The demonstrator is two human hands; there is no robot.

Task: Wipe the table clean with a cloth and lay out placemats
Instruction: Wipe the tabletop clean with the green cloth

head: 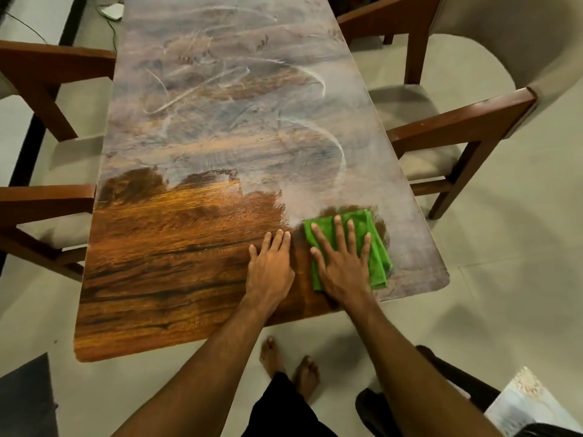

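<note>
While the right hand (342, 263) lies flat, fingers spread, on the folded green cloth (377, 257) and presses it to the table (173, 279) close to the near right corner, the left hand (271, 266) rests open on bare wood just to its left, fingers straight and together. The near left part shows clean dark grain. A pale dusty film (220, 121) covers the far stretch and the right edge strip.

Since the cloth is pressed rather than gripped, a quick stroke could let it bunch or slip from under the palm. A rightward sweep might also push dust over the edge toward the chair (467, 121).

The cloth's long axis runs near to far, its near end leaning slightly right, roughly along the table's length.
</note>
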